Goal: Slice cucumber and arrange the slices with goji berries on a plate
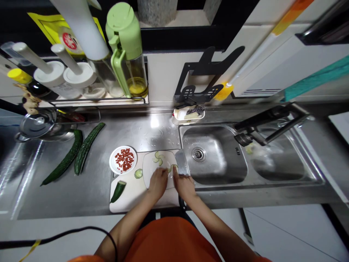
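Your left hand (158,183) and right hand (184,185) curl onto the plate (149,171) (gripping cucumber slices (158,158)? cannot tell); cleaver (182,163) just beyond your right fingers.

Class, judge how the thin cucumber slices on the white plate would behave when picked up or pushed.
The cucumber slices look cut thin and lie bent into curves, so they are probably floppy and light. Their cut faces are likely damp, so they may slip along the glossy plate when pushed. Lying flat, they seem unlikely to roll.

Steel counter (81,189) with double sink (218,160), pale wall, tiled floor (286,236).
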The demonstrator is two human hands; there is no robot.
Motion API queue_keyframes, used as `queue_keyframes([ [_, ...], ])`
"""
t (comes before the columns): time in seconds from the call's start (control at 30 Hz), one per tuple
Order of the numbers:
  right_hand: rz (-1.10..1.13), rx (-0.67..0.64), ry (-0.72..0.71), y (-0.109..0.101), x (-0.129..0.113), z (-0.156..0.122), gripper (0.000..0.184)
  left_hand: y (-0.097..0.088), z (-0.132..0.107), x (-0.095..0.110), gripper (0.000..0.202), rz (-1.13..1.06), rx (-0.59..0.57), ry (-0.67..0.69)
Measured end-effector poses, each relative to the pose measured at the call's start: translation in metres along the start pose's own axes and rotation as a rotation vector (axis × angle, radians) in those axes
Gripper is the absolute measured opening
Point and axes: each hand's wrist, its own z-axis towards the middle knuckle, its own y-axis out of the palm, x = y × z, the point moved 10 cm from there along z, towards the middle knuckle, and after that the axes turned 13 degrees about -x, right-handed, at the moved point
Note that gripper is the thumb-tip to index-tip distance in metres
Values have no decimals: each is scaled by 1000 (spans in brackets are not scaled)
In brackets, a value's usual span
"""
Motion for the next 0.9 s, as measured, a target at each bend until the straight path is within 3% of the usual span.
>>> queue_keyframes([
  [0.2,0,28,-1,-2,0,0,50,-3,-1,2,33,-4,18,20],
  [0.37,48,40,-26,-6,0,-3,48,-24,-16,-5,33,-100,88,38],
  [0.47,81,58,-45,-12,-3,-6,46,-43,-37,-30,30,-216,185,11],
  [0.6,119,69,-78,-15,-12,-9,46,-57,-68,-83,27,-296,315,-135],
  [0.73,116,57,-112,-14,-24,-10,44,-52,-85,-124,28,-251,345,-297],
  [0.9,108,28,-162,-14,-39,-13,45,-39,-85,-138,35,-177,278,-422],
])
